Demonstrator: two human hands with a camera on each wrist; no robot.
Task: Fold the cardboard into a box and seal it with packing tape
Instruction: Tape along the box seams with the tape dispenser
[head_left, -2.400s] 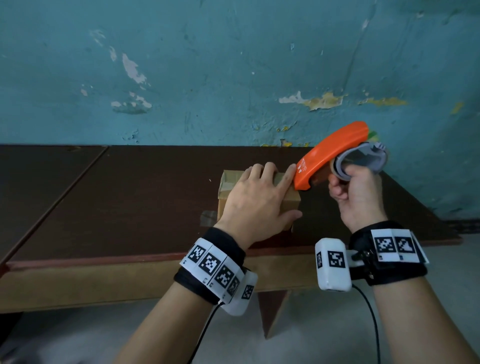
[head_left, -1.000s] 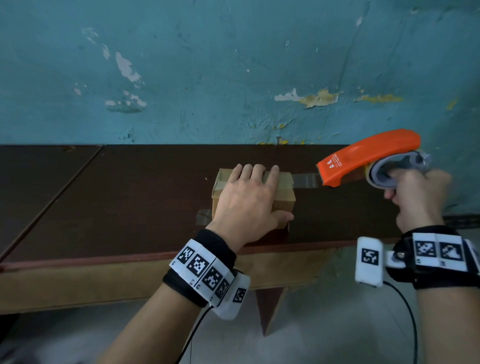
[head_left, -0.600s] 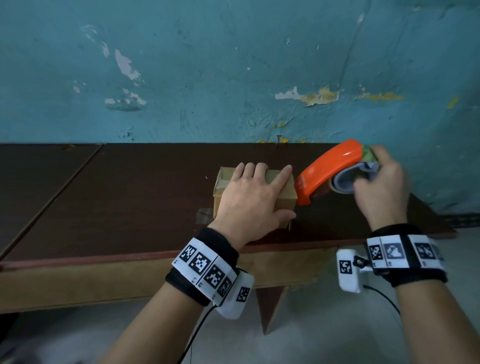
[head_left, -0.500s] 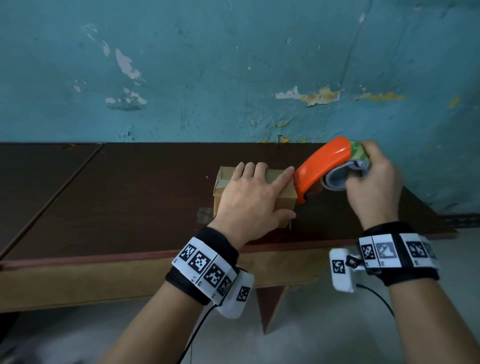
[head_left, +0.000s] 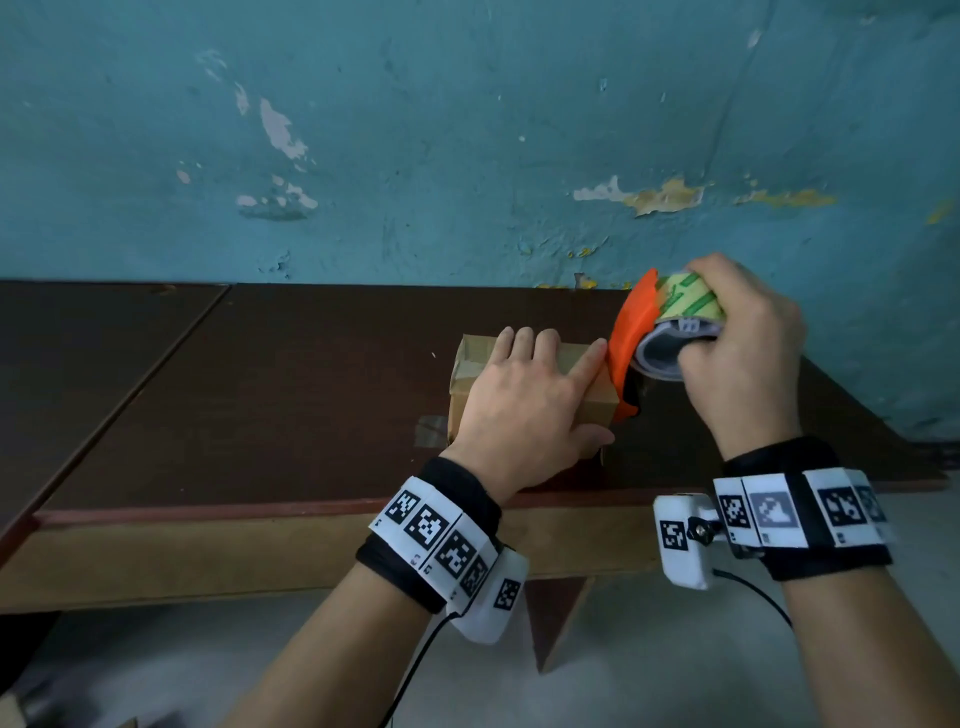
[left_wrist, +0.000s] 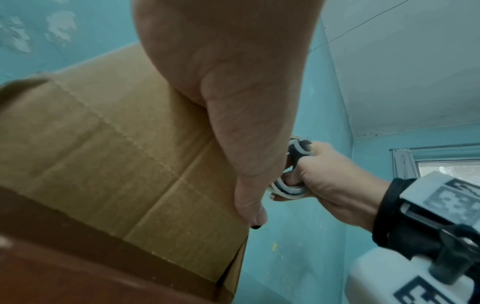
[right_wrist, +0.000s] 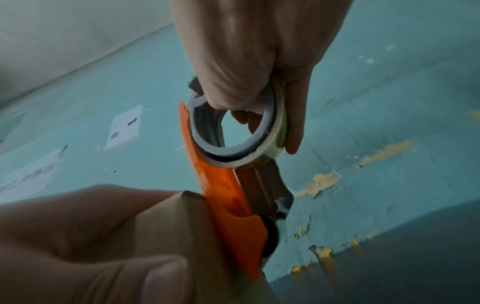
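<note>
Item: our right hand (head_left: 737, 353) gripped the tape dispenser (head_left: 626, 353), now swung down against the box (head_left: 592, 400) end; our left hand (head_left: 524, 410) pressed flat on top. Sealing underway.

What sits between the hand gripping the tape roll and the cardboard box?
In the head view, the orange tape dispenser, held by the right hand, against the brown cardboard box.

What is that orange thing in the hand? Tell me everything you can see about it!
It is a tape dispenser that looks like smooth orange plastic, curved like a shell. A grey ring sits inside it, carrying a roll of tape with green print. The right hand grips it around the roll, fingers through the ring. It is tipped nose-down against the right end of the cardboard box, beside the left hand lying flat on the box top. Near its nose sit a small black roller and a bit of metal.
</note>
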